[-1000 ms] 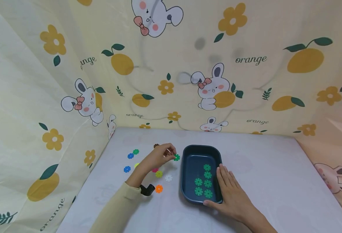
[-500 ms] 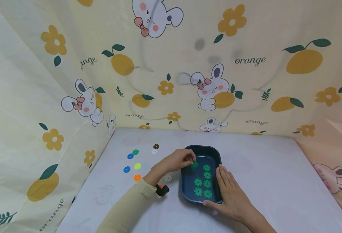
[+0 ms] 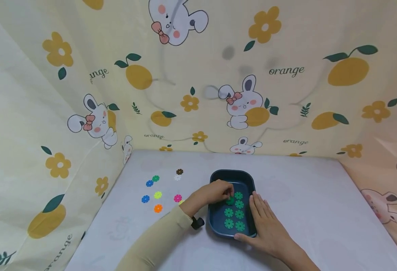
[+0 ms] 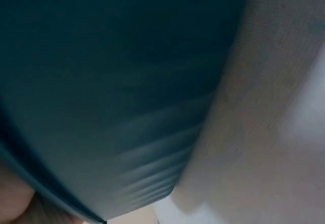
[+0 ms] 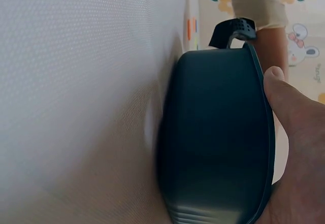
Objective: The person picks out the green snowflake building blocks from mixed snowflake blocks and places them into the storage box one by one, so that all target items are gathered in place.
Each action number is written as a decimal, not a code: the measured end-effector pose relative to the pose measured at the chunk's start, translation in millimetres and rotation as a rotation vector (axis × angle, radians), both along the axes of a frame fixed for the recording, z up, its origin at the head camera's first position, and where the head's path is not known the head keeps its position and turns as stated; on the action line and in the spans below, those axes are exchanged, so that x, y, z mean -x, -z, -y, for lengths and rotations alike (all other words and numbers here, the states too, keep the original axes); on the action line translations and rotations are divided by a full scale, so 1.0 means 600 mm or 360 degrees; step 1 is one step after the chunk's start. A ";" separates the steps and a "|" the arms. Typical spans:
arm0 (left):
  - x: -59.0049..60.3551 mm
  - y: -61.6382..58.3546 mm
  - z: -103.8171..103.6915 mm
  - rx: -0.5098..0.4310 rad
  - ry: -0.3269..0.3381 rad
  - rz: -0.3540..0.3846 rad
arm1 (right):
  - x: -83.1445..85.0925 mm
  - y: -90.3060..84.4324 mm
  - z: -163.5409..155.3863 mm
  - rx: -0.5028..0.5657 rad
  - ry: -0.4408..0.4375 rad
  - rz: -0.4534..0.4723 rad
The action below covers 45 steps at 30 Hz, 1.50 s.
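A dark blue rectangular tray [image 3: 214,230] stands on the table, with several green flower-shaped discs [image 3: 239,214] lying in it. My left hand [image 3: 216,192] reaches over the tray's left rim and pinches another green flower-shaped disc [image 3: 230,201] low inside, partly hidden by the fingers. Against the right rim rests my right hand [image 3: 270,229], its fingers straight and its thumb at the near right corner. In the right wrist view, the thumb of that hand [image 5: 299,117] touches the rim. The left wrist view is filled mostly by the tray's outer wall [image 4: 122,92].
Left of the tray lie loose discs: blue [image 3: 146,198], orange [image 3: 158,208], yellow [image 3: 158,195], pink [image 3: 177,198], brown [image 3: 179,171], white [image 3: 178,177] and green [image 3: 156,178]. A black wrist device [image 3: 197,223] sits at my left cuff. A printed cloth [image 3: 198,94] encloses the table's back and sides.
My left hand has carried the green flower-shaped disc from beside the tray, rightward over its rim and down inside. My right hand has stayed on the tray's right side.
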<state>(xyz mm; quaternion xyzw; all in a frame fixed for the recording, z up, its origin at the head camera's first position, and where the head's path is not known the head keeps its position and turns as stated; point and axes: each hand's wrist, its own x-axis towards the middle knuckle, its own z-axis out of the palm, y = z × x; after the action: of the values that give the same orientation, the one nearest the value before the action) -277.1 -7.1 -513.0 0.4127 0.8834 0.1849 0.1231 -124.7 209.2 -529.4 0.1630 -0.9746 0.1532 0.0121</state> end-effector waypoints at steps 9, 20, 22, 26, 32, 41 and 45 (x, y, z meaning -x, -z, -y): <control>-0.008 -0.003 -0.011 0.0154 -0.0077 -0.0073 | 0.000 0.001 0.000 0.0008 0.0003 0.0000; -0.013 -0.003 -0.001 0.0132 -0.0060 -0.0109 | -0.001 0.001 0.004 0.0020 0.0002 0.0013; -0.013 -0.006 0.006 0.0051 -0.0056 -0.0047 | -0.001 0.001 0.004 0.0015 -0.0002 0.0013; -0.013 -0.015 0.027 -0.0159 -0.0058 0.0076 | -0.001 0.001 0.004 0.0004 0.0000 0.0014; -0.010 -0.039 0.076 -0.0419 -0.0126 0.0152 | -0.001 -0.002 0.005 -0.0007 0.0016 0.0022; 0.011 -0.044 0.187 -0.0587 -0.0356 0.0135 | -0.002 0.000 0.006 0.0008 0.0021 0.0000; 0.022 -0.038 0.241 -0.0570 -0.0472 0.0139 | -0.001 0.001 0.006 0.0003 0.0019 -0.0004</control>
<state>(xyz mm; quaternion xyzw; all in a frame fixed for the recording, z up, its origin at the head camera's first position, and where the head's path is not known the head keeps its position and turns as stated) -290.3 -151.9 -490.1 0.2854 0.8813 0.3723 0.0575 -123.8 205.8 -530.0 0.1573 -0.9754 0.1537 0.0142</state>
